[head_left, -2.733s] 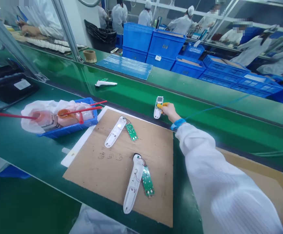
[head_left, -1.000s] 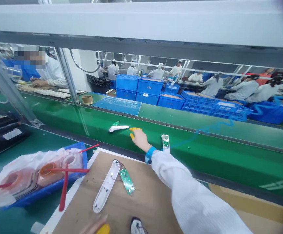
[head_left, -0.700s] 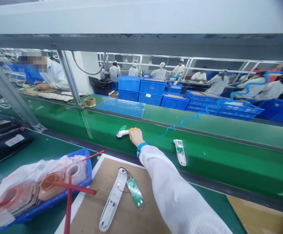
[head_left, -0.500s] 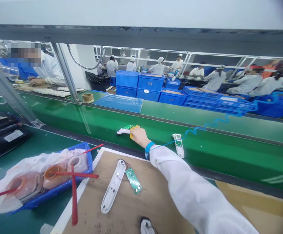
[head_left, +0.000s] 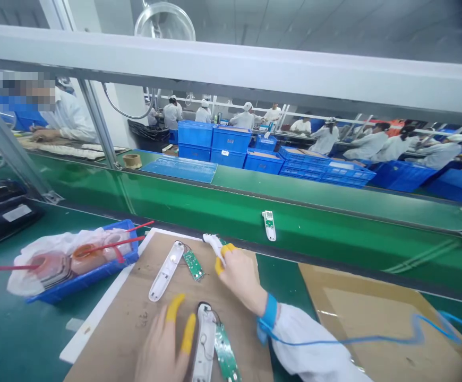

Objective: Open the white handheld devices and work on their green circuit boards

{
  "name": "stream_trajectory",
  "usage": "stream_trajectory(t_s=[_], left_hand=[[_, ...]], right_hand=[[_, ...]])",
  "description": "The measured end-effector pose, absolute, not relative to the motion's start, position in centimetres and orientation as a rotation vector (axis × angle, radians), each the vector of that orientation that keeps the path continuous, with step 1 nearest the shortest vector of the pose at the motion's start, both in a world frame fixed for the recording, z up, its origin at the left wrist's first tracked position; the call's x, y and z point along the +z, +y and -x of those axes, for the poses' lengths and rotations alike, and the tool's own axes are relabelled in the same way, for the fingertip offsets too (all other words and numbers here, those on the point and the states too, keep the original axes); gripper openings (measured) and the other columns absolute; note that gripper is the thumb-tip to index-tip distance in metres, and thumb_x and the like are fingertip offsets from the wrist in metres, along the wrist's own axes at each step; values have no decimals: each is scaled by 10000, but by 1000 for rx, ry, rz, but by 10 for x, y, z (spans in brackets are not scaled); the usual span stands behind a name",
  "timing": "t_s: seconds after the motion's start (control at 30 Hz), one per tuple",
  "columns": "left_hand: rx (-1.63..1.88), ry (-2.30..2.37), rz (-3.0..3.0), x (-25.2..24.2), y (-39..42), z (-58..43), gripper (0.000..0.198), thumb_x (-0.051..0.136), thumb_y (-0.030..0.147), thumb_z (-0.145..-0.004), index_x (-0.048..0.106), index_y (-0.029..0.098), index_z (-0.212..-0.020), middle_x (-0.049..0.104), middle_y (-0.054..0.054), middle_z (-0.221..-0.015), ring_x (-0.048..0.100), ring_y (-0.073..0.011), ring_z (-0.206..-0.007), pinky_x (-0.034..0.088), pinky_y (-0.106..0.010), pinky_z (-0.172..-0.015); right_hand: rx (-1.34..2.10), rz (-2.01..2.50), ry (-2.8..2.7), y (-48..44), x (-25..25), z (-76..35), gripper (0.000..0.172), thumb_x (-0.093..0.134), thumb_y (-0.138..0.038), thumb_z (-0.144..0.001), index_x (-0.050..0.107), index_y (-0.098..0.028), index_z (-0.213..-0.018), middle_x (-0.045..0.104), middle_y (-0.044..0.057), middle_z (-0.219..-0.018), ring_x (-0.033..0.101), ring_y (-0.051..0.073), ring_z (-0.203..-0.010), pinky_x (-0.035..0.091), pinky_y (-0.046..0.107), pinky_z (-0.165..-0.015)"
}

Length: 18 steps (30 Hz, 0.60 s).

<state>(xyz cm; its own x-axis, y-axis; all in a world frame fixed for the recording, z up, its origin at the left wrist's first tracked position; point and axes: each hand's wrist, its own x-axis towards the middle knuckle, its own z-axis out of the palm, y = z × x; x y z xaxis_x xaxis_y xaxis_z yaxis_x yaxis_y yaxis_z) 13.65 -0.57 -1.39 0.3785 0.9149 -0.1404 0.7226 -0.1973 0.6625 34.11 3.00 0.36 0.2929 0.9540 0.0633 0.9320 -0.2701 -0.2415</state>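
My right hand (head_left: pixel 237 278), with yellow finger cots, is shut on a white plastic handheld device housing (head_left: pixel 214 246) above the far edge of the brown cardboard work mat (head_left: pixel 135 323). A bit of green circuit board shows behind its fingers. My left hand (head_left: pixel 162 339), also wearing yellow cots, has its fingers apart right beside a white housing (head_left: pixel 204 339) with a wired green circuit board (head_left: pixel 225 350). Farther left on the mat lie another white housing (head_left: pixel 166 270) and its wired green board (head_left: pixel 193 265). A third white housing (head_left: pixel 269 225) lies on the green conveyor belt (head_left: pixel 334 244).
A blue tray (head_left: pixel 83 278) holds a plastic bag, orange-ringed containers and red-handled brushes at left. A flat cardboard sheet (head_left: pixel 374 329) lies at right. A blue coiled cord (head_left: pixel 354 339) runs from my right wrist strap. Co-workers and stacked blue crates stand beyond the belt.
My right hand has come back from the belt to the mat, carrying the white housing it lay on. My left hand has risen into view beside the near housing. The view has tilted upward.
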Motion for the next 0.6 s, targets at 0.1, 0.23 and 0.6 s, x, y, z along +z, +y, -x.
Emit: stream_trajectory(t_s=[0.1,0.23,0.6], left_hand=[[6,1430,-2096,-1,9,-150,333,372,317,-875,637,140,-969,717,-173,-985,664,-357,-971,488,-500,-836],[-112,1410,-2136,0,0,-156,265,405,293,-845,631,155,-844,730,-193,-879,687,-373,-905,490,-488,-801],[387,941,-1136,-42,-40,-140,621,474,709,-772,526,242,-1178,656,1,-575,637,-222,-555,529,-339,-600]], right_hand=[[333,2200,-1672,29,3,-322,166,542,-274,-928,621,-145,-996,655,51,-963,626,176,-881,503,385,-820],[595,1912,-1593,7,8,-320,224,558,-300,-894,638,-185,-1069,674,64,-1072,612,205,-1004,452,378,-911],[1747,1306,-573,-123,-5,-306,664,748,-663,-601,657,-235,-1101,697,69,-973,680,216,-922,511,305,-850]])
